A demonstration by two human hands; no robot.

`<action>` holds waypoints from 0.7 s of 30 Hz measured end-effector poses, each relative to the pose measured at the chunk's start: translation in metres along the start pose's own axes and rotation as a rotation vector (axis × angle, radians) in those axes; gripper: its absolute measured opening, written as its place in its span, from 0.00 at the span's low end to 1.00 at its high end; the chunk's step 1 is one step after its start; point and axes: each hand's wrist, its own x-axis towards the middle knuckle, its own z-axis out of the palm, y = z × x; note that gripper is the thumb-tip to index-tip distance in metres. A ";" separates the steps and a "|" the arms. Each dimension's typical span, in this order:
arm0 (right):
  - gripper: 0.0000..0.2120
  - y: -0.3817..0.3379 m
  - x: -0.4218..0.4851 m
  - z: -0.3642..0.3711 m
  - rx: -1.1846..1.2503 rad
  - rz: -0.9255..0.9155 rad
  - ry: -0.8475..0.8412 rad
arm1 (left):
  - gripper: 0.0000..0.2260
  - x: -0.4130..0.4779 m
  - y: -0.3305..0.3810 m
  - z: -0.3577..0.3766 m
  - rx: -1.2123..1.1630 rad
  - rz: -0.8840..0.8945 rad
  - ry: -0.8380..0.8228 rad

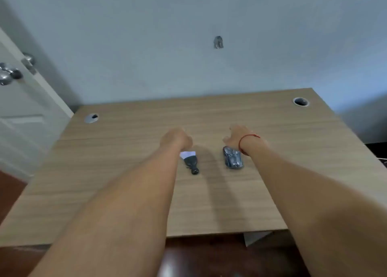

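Both of my forearms stretch out over a wooden desk [125, 172]. My left hand [175, 138] hangs above the far end of a small scraper [191, 161] with a black handle and a pale blade; its fingers point away and are hidden. My right hand [236, 135], with a red thread around the wrist, hovers just beyond a dark computer mouse [232, 157]. Its thumb sticks out to the left and the fingers look relaxed, holding nothing. Scraper and mouse lie side by side on the desk, a short gap between them.
Two round cable holes sit at the desk's far corners, one on the left [91, 117] and one on the right [301, 101]. A white door with a metal knob [9, 73] stands at the left. A pale wall with a small hook [218, 42] is behind the desk.
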 end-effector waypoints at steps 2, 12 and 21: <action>0.22 0.011 0.006 0.017 0.003 0.028 0.003 | 0.11 0.006 -0.003 0.018 0.015 0.003 -0.021; 0.33 0.053 0.027 0.094 0.041 0.072 0.124 | 0.07 0.035 -0.018 0.093 0.012 0.061 -0.016; 0.32 0.037 0.052 0.161 0.247 -0.155 0.499 | 0.20 0.071 -0.048 0.135 -0.239 0.147 0.570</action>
